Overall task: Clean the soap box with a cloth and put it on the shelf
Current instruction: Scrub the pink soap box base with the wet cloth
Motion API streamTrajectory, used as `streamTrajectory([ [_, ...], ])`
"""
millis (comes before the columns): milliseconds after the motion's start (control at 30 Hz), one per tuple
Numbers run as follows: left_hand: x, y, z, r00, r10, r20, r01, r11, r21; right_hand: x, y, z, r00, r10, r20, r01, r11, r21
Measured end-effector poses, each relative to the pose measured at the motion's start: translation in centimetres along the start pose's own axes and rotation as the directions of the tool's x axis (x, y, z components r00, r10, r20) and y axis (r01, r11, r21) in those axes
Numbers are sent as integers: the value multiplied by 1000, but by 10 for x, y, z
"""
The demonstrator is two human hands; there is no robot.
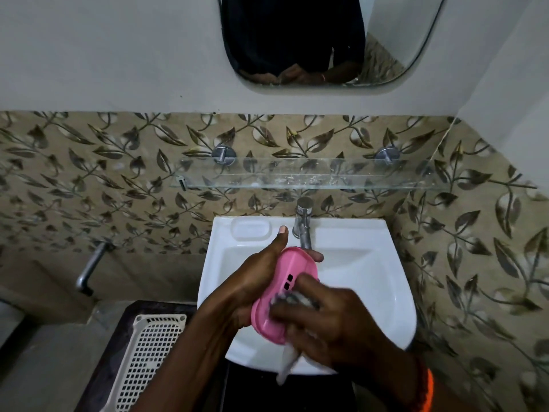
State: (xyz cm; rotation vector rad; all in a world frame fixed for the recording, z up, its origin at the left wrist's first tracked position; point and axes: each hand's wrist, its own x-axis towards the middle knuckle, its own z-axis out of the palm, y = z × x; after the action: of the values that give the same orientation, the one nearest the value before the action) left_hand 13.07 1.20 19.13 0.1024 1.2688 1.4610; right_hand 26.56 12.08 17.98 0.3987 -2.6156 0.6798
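Over the white sink (371, 263), head view: the pink soap box (279, 289) is held up above the basin, tilted on edge, its long axis running from near the tap (303, 230) down toward the person. Two small dark slots show in its face.

Left hand (252, 283) grips the soap box from the left side — thumb stretched up past the top end, one fingertip showing round the far right edge, just below the tap spout.

Right hand (329, 319) is closed on a bunched grey-white cloth (292, 301) and presses it against the lower half of the soap box. A tail of the cloth hangs down below the hand, past the front rim of the sink. Hand is motion-blurred, so exact finger positions are unclear. An orange band (427, 391) sits at the right wrist.

Glass shelf (312, 173) is on the leaf-patterned tile wall above the tap, on two metal mounts — well apart from the soap box. Mirror (320, 40) above it reflects dark clothing and the hands.

Lower left: a white perforated basket (148, 355) on a dark surface, and a second metal tap (89, 269) on the wall beside the sink.
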Motion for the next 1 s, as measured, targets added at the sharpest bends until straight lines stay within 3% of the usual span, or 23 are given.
streamTrajectory([
  [100, 1, -5, 4, 998, 29, -63, -31, 999, -20, 15, 30, -21, 946, 225, -232, -234, 972, -9],
  [167, 1, -4, 3, 995, 44, -86, -50, 996, -69, 12, 23, -12, 957, 212, -198, -209, 977, 35],
  [300, 4, 5, -3, 998, 57, -33, -60, 994, -86, -7, -10, 11, 999, 33, -5, -33, 997, 65],
  [433, 9, 0, 2, 994, 99, -45, -104, 983, -150, 17, 13, -5, 916, 326, -236, -288, 941, 179],
  [633, 13, 14, -3, 911, 354, -212, -376, 923, -75, 2, -23, 20, 926, 370, -75, -308, 854, 419],
  [733, 10, 12, -4, 892, 378, -246, -403, 914, -56, -4, -17, 13, 933, 354, -66, -318, 896, 309],
  [833, 7, 14, -9, 899, 364, -243, -386, 921, -53, -3, -6, -1, 949, 308, -71, -303, 950, 81],
  [1000, 6, 11, -9, 912, 335, -237, -358, 932, -57, 0, 8, -13, 941, 336, -45, -339, 935, -102],
])
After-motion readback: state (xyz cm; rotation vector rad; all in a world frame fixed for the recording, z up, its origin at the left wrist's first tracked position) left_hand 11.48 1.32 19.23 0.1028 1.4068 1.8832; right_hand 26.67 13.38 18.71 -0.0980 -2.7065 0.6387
